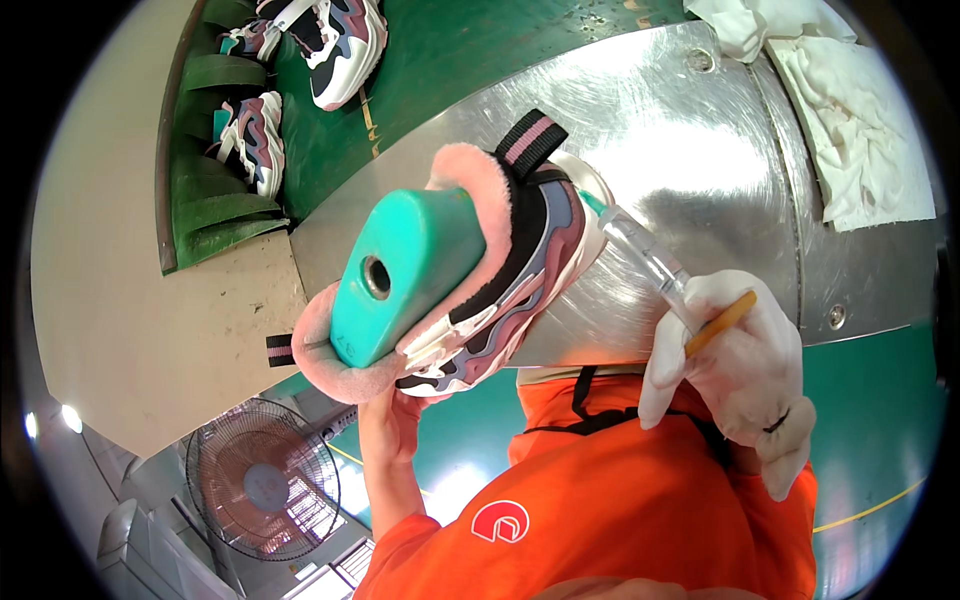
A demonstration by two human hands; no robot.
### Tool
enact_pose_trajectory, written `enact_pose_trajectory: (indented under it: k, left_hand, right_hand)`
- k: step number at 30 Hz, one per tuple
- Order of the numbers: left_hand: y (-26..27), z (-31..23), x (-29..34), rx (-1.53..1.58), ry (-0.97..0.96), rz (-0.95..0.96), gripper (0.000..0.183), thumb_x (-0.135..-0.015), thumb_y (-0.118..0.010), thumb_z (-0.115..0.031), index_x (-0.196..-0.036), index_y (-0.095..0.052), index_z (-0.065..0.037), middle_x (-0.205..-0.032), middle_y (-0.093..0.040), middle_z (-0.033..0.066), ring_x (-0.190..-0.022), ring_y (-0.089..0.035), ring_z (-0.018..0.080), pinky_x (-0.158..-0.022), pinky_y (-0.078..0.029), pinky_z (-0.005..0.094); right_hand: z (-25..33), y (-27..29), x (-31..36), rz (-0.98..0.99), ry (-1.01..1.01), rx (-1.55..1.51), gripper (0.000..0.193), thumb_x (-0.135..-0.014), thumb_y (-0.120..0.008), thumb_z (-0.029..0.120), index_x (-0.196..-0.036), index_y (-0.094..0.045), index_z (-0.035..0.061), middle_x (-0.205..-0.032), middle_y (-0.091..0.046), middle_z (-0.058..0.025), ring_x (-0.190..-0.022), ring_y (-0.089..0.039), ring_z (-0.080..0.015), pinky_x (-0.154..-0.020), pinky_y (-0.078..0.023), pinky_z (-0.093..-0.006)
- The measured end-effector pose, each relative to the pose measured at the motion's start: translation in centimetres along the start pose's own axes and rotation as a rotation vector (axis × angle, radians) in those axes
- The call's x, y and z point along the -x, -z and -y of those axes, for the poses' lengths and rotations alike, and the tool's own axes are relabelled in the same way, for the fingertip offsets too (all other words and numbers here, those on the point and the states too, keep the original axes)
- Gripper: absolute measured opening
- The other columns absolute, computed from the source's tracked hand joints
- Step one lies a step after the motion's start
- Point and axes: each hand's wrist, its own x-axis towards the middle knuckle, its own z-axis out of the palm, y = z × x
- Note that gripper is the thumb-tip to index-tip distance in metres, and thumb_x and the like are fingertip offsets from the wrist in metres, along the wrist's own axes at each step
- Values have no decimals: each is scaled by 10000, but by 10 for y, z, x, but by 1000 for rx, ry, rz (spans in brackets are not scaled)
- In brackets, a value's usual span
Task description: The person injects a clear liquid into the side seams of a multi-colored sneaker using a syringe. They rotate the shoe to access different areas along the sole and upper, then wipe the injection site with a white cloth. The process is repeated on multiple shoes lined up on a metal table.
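Note:
A sneaker (545, 255) in black, white, mauve and blue-grey, with a pink fluffy collar, is tilted over the metal table. A teal shoe last (430, 260) fills its opening. My bare left hand (397, 420) supports the shoe from below; its fingers are mostly hidden behind it. My right hand (745, 360), in a white glove, is closed around a clear syringe-like tube (642, 245) with a green tip. That tip is at the pale sole edge; whether it touches cannot be made out. A yellow-orange rod (722, 322) also shows in the right hand.
More sneakers (347, 50) rest on a green conveyor belt (440, 35) beyond the metal table (680, 130). Green flaps (225, 160) edge its left side. Crumpled white cloths (850, 120) lie at right. A fan (265, 485) stands lower left.

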Motion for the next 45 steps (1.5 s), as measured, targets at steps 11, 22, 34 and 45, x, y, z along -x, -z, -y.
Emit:
enact_pose_trajectory:
  k: [11, 22, 34, 45]
  left_hand:
    - [3, 3, 5, 52, 53, 69, 546, -1001, -449, -358, -1317, -419, 85, -1215, -599, 201, -1007, -667, 307, -787, -612, 426]
    - [1, 11, 32, 153, 218, 277, 619, -961, -566, -353, -1348, -385, 95, -1253, -567, 204, -1042, -649, 281, -775, -612, 401]
    - [-7, 16, 39, 28, 379, 527, 674, -819, -739, -364, -1240, -445, 72, -967, -664, 167, -810, -700, 264, -609, -567, 321]
    - [-54, 23, 39, 31, 322, 724, 678, -743, -781, -105, -1340, -478, -2, -1272, -580, 83, -1175, -536, 175, -1009, -414, 329]
  right_hand:
    - [-2, -4, -8, 106, 111, 56, 794, -515, -917, 201, -1164, -503, 3, -1276, -351, -350, -892, -561, -292, -694, -536, -306]
    - [6, -31, -1, -52, -31, 45, 1204, -465, -929, 174, -1371, -217, -174, -1198, -474, -212, -886, -565, -223, -749, -507, -285]
    - [13, -52, -3, -81, -148, 34, 1173, -458, -938, 107, -1410, -277, -70, -1116, -521, -156, -881, -591, -199, -771, -499, -292]
    - [28, -93, -5, -401, -257, 121, 1078, -469, -950, 128, -1365, -383, -70, -1033, -570, -172, -826, -643, -235, -732, -517, -289]
